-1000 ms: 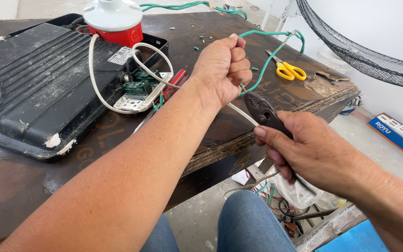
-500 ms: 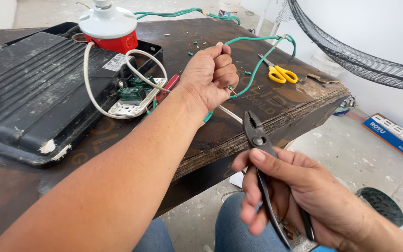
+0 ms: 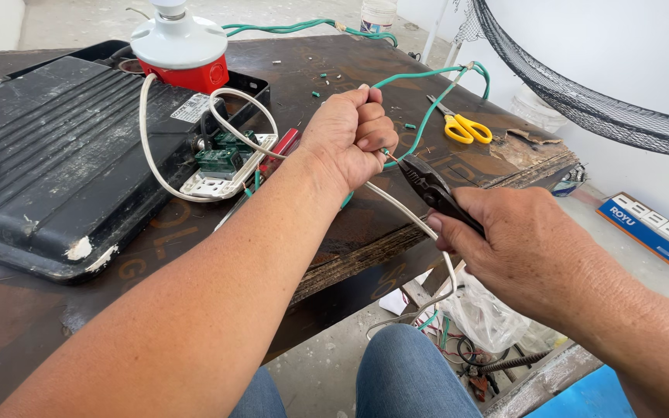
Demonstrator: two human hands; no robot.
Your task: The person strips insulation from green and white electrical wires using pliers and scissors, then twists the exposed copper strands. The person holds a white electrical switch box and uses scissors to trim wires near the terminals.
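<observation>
- Green wire (image 3: 427, 116): centre frame, gripped in closed left hand (image 3: 350, 139).
- Black pliers (image 3: 435, 190): right of centre, nose at the wire end, clasped in closed right hand (image 3: 520, 248).
- Yellow scissors (image 3: 466, 128): upper right on table (image 3: 195, 255).

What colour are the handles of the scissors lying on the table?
Yellow. The scissors lie on the dark table, seen best in the head view.

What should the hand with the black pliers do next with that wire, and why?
Probably squeeze the pliers and pull gently away from the left hand. The right hand has the plier tips right at the bare copper end of the wire that pokes out of the left fist, which grips the green wire tight.
</observation>
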